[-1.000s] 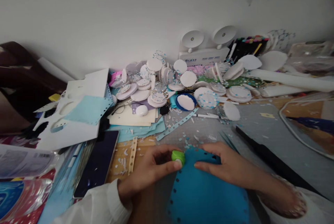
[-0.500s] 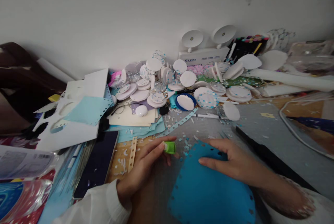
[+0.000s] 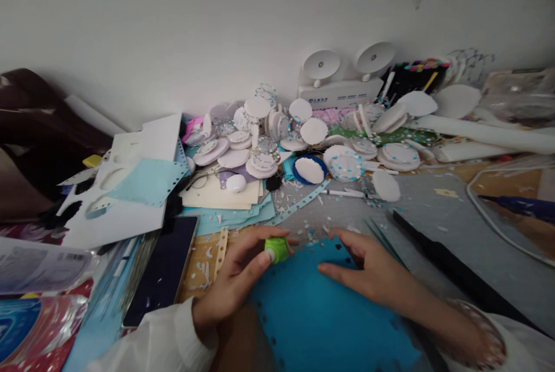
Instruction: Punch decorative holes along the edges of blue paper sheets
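My left hand (image 3: 243,268) is closed on a small green hole punch (image 3: 277,249), its thumb on the white button. The punch sits at the upper left edge of a blue sheet of paper (image 3: 329,308); whether the edge lies inside its slot I cannot tell. Small shaped holes run along the sheet's borders. My right hand (image 3: 368,262) grips the sheet near its top right corner, thumb on top and fingers at the far edge. Tiny blue and white paper bits (image 3: 310,233) lie beyond the sheet.
White paper discs (image 3: 314,131) are heaped at the back, before a twin-lamp emergency light (image 3: 340,95). On the left lie a phone (image 3: 162,268) and a white board with cut-outs (image 3: 125,187). A long black tool (image 3: 451,262) and tweezers (image 3: 385,242) rest on the grey mat (image 3: 433,210) at right.
The blue sheet has shifted left and turned, bringing its edge up to the green punch. My right hand has moved slightly left with it, and my left thumb now presses on the punch.
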`<state>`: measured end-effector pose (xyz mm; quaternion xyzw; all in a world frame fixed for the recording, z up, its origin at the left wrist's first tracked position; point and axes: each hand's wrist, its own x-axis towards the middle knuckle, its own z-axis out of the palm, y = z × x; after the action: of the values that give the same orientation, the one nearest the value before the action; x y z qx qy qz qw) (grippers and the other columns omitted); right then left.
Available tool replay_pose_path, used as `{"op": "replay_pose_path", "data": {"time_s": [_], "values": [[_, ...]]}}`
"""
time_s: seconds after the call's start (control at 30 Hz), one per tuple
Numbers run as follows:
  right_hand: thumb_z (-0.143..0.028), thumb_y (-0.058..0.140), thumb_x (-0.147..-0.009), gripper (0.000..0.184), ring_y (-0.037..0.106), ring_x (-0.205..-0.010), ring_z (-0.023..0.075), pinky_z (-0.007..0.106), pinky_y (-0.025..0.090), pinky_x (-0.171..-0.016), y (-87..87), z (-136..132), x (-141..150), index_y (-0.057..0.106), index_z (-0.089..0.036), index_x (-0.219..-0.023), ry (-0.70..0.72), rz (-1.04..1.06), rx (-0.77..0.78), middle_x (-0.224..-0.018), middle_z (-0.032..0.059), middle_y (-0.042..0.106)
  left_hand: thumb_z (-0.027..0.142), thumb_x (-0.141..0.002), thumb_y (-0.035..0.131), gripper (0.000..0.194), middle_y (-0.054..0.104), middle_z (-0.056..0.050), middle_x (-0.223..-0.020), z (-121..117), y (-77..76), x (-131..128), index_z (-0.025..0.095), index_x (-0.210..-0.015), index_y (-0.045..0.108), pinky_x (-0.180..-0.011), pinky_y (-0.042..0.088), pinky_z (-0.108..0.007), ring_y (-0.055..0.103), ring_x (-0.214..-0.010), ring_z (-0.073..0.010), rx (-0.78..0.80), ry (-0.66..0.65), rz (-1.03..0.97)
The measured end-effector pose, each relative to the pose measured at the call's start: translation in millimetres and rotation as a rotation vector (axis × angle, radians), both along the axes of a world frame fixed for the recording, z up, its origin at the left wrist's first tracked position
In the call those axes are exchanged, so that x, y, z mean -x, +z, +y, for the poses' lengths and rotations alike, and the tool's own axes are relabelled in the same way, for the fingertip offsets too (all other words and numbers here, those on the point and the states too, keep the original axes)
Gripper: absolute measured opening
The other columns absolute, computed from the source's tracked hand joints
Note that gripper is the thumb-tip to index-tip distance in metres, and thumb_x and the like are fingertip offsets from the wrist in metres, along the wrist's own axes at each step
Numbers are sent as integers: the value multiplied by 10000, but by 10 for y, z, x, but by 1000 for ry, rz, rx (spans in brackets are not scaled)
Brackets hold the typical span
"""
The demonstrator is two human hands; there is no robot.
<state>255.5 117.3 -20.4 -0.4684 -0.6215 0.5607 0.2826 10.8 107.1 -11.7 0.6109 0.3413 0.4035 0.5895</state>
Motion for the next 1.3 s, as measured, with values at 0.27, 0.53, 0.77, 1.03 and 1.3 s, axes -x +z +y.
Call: {"op": "replay_pose_path", "data": {"time_s": [0.27,0.53,0.77,1.03,1.3], "values": [[-530,599,-844,314,559,-696,179,275,458,-613,40,-29,-40,593,-225,-769,65,18,41,-737,2,606,310,-931,591,365,685,-134,-1060,26,17,-25,163,-1266,601,-891,503,-369,642,-1012,-259,-532,-85,152],[-604,545,-857,436,478,-558,114,241,377,-527,101,9,54,612,-179,-794,197,159,298,-661,-13,567,282,-944,560,396,689,-181,-904,-16,44,-137,34,-1252,550,-895,531,-438,659,-941,-280,-1012,-250,273],[-512,655,-801,339,454,-643,123,244,365,-580,75,-9,85,557,-189,-779,280,123,206,-699,-29,512,311,-908,633,306,728,-145,-849,-45,104,-133,94,-1120,680,-958,516,-390,700,-933,-280,-1061,-349,542],[-454,595,-869,281,445,-649,129,242,368,-587,82,-34,77,538,-196,-773,301,77,148,-706,-31,491,294,-901,634,303,736,-127,-861,-49,118,-137,152,-1167,667,-1011,471,-435,696,-931,-271,-1030,-352,523],[-492,526,-930,300,512,-776,156,258,434,-690,116,-48,56,539,-207,-841,289,96,102,-809,-10,542,291,-898,628,468,716,-161,-980,-76,43,-127,160,-1337,534,-1070,388,-487,639,-1059,-303,-845,-358,362]]}}
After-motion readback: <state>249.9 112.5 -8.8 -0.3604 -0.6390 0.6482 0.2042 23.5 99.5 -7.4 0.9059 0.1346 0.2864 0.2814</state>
